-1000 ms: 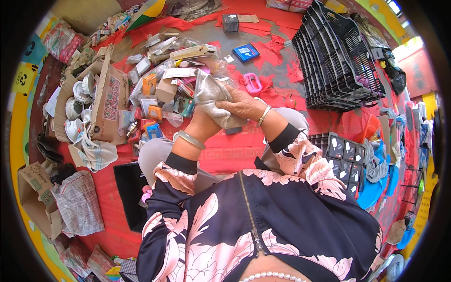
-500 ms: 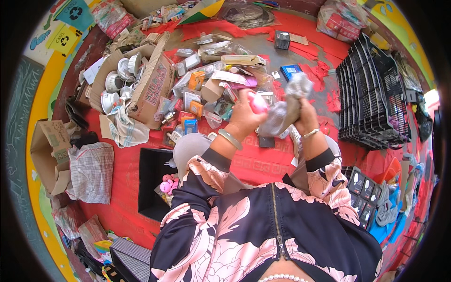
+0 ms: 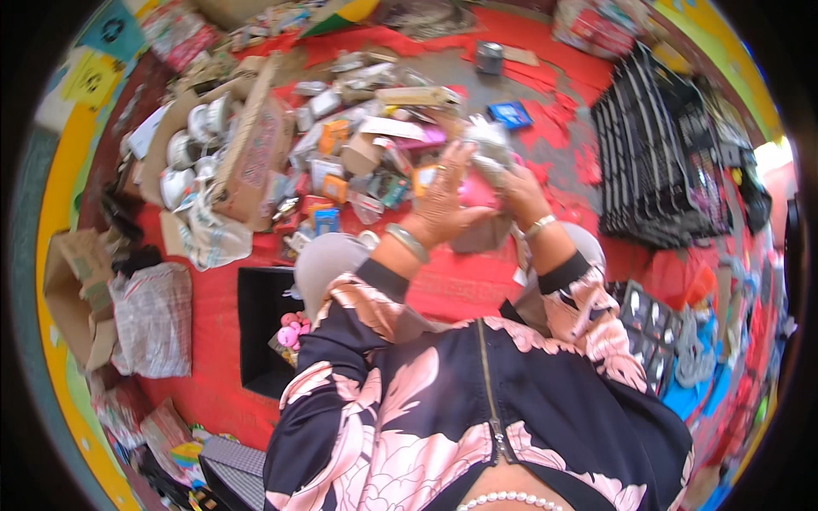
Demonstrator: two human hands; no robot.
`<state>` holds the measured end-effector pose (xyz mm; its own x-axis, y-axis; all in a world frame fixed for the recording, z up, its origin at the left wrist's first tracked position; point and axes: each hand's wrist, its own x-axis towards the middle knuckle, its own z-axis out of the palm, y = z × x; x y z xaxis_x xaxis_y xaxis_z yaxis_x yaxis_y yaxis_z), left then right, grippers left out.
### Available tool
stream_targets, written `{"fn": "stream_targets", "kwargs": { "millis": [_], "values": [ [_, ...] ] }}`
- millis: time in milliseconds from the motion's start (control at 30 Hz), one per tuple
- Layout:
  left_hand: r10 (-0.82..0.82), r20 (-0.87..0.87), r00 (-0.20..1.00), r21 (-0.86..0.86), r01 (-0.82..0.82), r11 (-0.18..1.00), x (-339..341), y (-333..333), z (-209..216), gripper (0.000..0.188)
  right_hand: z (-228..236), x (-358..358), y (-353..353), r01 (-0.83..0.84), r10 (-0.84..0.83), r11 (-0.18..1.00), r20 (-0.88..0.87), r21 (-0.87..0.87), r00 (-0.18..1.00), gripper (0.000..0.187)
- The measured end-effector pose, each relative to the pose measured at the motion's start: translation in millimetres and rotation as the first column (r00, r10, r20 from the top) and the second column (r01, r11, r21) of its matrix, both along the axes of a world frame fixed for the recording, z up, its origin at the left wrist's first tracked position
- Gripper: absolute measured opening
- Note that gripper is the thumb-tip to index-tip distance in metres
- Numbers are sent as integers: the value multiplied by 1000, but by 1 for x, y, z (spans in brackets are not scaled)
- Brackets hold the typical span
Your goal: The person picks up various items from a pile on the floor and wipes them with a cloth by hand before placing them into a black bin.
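My left hand (image 3: 441, 200) is raised in front of my knees, fingers stretched up and thumb spread to the right. Against its palm side is a smooth pink object (image 3: 477, 192), partly hidden between both hands, its kind unclear. My right hand (image 3: 521, 196) is closed on a crumpled grey-white cloth (image 3: 487, 143), which bunches above the pink object. Whether the right fingers also grip the pink object, I cannot tell. Beyond the hands lies a heap of small boxes and plastic packs (image 3: 362, 149).
To the left stand a cardboard box (image 3: 256, 162) of white round fixtures and a black box (image 3: 256, 332) with pink figures inside. Black plastic crates (image 3: 639, 162) stand at the right. A blue packet (image 3: 509, 114) lies on the red floor covering (image 3: 213, 375).
My hands have come together. The pink object, earlier enclosed in my left hand, now sits between both hands, and the left fingers have straightened. The cloth has moved left and up.
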<state>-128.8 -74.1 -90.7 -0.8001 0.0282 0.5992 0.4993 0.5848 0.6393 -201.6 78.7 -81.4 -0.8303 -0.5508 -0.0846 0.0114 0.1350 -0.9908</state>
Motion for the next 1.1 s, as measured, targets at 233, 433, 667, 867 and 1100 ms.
{"fn": "stream_targets", "kwargs": {
  "millis": [233, 433, 667, 867, 1100],
  "values": [
    [-91, 178, 980, 3, 92, 996, 0, 2, 0, 88, -20, -10, -2, 212, -3, 920, 535, -329, 845, 24],
    [-440, 162, 883, 987, -151, 61, -4, 1, 9, 43, 11, -9, 14, 239, 152, 694, 463, -679, 873, 41],
    [-716, -23, 697, 985, -105, -134, 7, 24, -7, 49, -26, 19, -25, 98, -179, 973, -408, -211, 895, 44],
    [-790, 87, 607, 988, -153, -9, 11, 33, 10, 57, -12, 11, -14, 433, -443, 894, -392, -119, 807, 32],
    [-744, 61, 666, 914, -336, -225, -1, 14, -5, 63, -12, -13, 8, 451, -191, 772, 514, -447, 836, 49]
  ]
}}
